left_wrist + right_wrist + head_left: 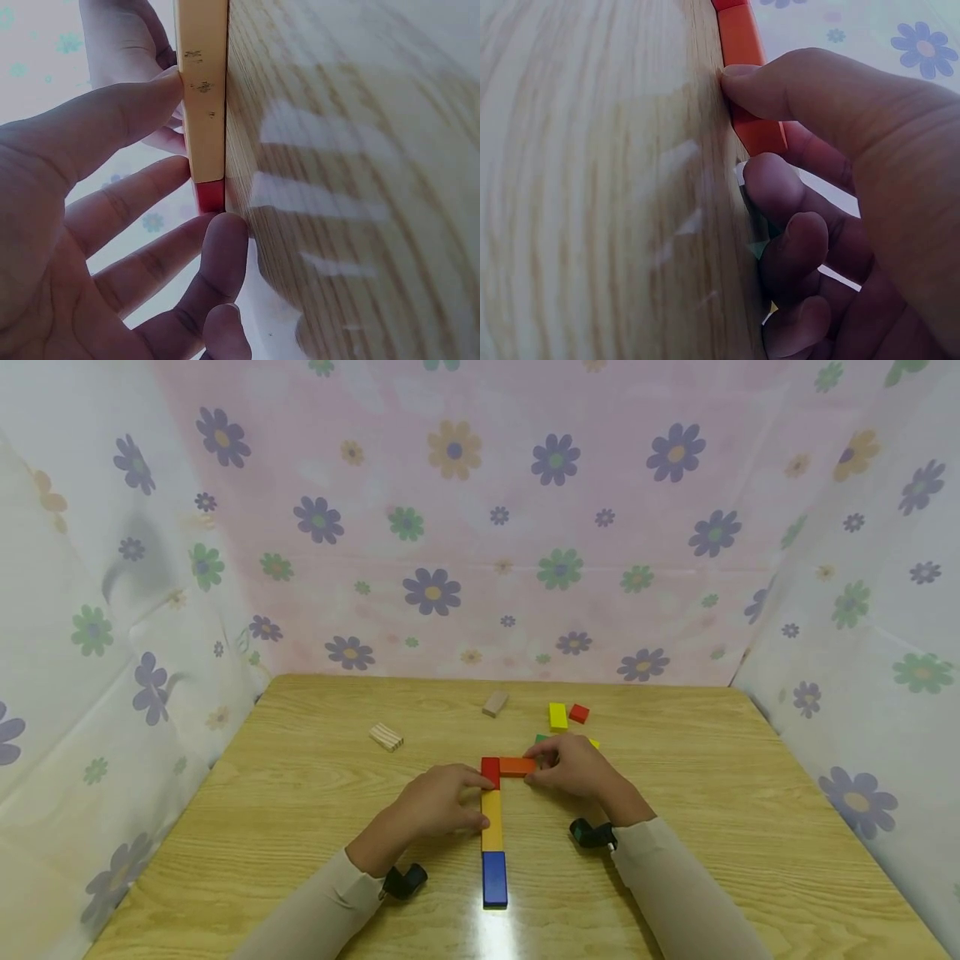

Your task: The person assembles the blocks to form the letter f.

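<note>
A row of wooden blocks lies flat on the table: a blue block [494, 878] nearest me, a yellow-orange block [492, 828] beyond it, then a red block [490, 767] at the far end. From the red one, an orange block [514, 767] extends to the right, making a corner. My right hand [573, 766] pinches the orange block's right end, its thumb on the near side in the right wrist view. Along the row's left side, my left hand [438, 802] rests with fairly straight fingers, touching the yellow-orange block with the thumb and the red one with a fingertip.
Farther back lie a yellow block [558, 717], a small red block [579, 713] and a plain wood block [495, 704]. A ridged pale wood piece [386, 737] lies left. Green [541, 739] and yellow pieces are partly hidden behind my right hand. Flowered cloth [480, 527] surrounds the table.
</note>
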A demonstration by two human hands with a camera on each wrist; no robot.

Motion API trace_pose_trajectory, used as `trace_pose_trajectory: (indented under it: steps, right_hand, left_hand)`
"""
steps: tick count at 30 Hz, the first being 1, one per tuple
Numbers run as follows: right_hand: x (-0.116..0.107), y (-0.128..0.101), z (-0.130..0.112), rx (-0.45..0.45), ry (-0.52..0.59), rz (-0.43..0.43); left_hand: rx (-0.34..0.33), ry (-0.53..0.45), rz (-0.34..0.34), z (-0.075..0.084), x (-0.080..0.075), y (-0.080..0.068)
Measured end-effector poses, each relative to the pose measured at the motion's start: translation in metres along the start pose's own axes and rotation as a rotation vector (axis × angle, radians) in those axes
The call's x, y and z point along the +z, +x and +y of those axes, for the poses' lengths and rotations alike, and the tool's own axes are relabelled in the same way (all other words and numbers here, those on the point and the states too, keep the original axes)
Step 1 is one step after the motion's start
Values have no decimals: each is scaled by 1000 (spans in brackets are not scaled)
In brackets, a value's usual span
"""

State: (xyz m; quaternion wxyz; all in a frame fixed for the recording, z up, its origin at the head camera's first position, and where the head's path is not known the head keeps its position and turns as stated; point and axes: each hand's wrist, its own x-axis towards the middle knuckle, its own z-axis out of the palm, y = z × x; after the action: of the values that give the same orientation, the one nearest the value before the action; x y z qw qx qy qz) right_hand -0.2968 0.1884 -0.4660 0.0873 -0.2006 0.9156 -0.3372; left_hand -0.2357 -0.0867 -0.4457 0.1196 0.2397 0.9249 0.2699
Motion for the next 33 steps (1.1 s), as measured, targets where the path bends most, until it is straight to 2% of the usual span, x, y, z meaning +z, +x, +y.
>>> trace_pose_trajectory:
  steps: [33]
  right_hand:
    - [0,-1,-1,24,-13,11]
  left_hand:
    - [6,-17,3,2,-3,-2]
